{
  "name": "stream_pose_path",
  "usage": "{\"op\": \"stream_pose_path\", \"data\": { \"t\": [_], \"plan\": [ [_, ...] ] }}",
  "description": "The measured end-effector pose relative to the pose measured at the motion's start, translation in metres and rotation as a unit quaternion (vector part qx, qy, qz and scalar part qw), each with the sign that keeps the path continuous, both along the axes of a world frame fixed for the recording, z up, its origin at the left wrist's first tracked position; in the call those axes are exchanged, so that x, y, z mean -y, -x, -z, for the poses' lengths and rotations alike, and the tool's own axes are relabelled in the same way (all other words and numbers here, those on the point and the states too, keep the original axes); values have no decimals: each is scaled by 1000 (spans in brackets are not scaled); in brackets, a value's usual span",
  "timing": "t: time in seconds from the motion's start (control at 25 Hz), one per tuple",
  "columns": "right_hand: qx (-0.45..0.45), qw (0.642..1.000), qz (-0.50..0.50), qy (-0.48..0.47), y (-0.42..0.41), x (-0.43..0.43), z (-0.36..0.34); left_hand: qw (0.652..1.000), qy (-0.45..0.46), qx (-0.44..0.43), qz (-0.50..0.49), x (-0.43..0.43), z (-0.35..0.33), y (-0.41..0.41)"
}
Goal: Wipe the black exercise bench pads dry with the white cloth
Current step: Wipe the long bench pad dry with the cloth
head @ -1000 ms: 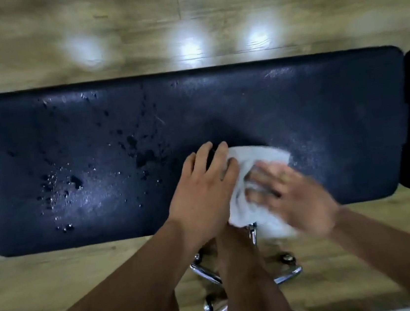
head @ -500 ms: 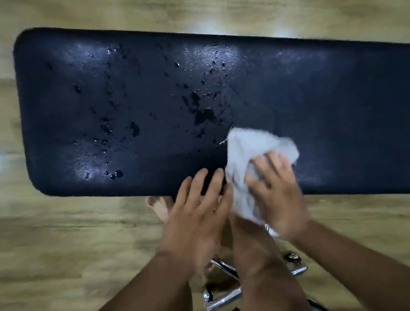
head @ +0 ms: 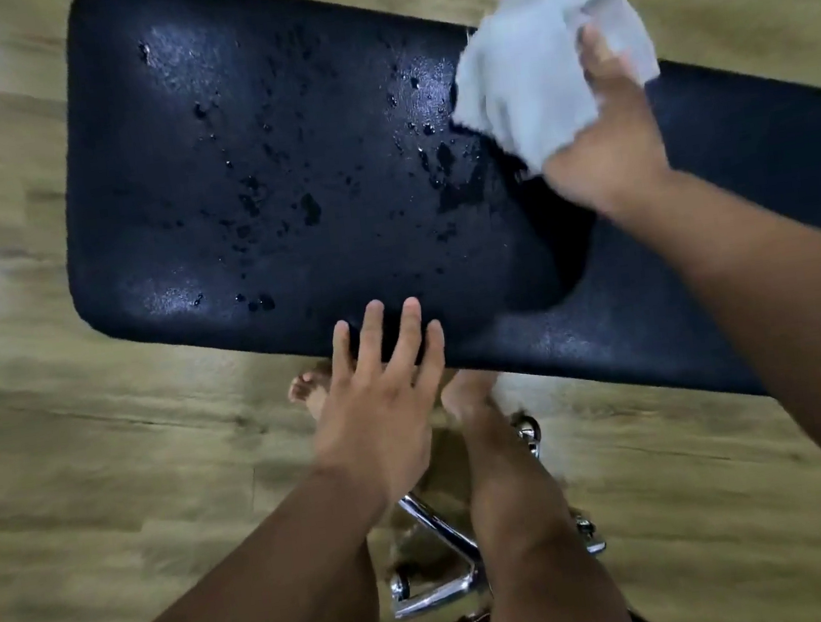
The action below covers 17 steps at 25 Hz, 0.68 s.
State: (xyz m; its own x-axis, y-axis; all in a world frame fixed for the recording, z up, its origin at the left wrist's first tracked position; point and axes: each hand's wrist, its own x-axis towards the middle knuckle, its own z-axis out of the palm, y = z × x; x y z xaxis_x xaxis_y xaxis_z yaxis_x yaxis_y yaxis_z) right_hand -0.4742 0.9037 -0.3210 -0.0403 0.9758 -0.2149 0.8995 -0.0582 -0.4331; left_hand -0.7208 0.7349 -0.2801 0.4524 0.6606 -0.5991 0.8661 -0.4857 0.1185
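Fingers (head: 597, 55) of the right hand (head: 606, 152) are gripping the crumpled white cloth (head: 525, 84) at the far edge of the droplet-covered black padded exercise bench pad (head: 277, 172); the left hand (head: 374, 413) is lying, fingers spread wide, over its near edge.

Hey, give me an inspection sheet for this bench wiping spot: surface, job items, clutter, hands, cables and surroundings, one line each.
Surface: black bench pad, wet; water droplets are scattered over its left and middle parts.
Job's things: white cloth, bunched, at the pad's far edge; whether it touches the pad cannot be told.
Clutter: nothing seen.
Hands: right hand grips the cloth; left hand has straight, spread fingers over the pad's near edge.
Cables: nothing seen.
Surroundings: wooden floor; chrome stool base with castors, and bare feet, on the pad's near side.
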Motion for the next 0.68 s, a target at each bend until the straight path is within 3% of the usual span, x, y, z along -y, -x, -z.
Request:
{"op": "stream_pose_path", "data": {
  "t": [0.08, 0.24, 0.32, 0.44, 0.52, 0.68],
  "plan": [
    [-65, 995, 74, -13, 19, -32, -2, 1000, 1, 14, 5, -1, -2, 6],
    [-27, 997, 39, -62, 49, 23, -3, 998, 12, 55, 0, -3, -1, 13],
    [-13, 994, -80, -71, 58, 106, -5, 996, 13, 84, -25, -6, -4, 20],
    [57, 941, -335, 3, 56, 207, -2, 993, -11, 99, -56, -4, -4, 33],
    [81, 924, -375, 13, 45, 197, 5, 994, -17, 85, -64, 1, -4, 36],
    [77, 952, -287, -70, 46, 87, 5, 998, -10, 43, -53, 9, 3, 37]
  ]
}}
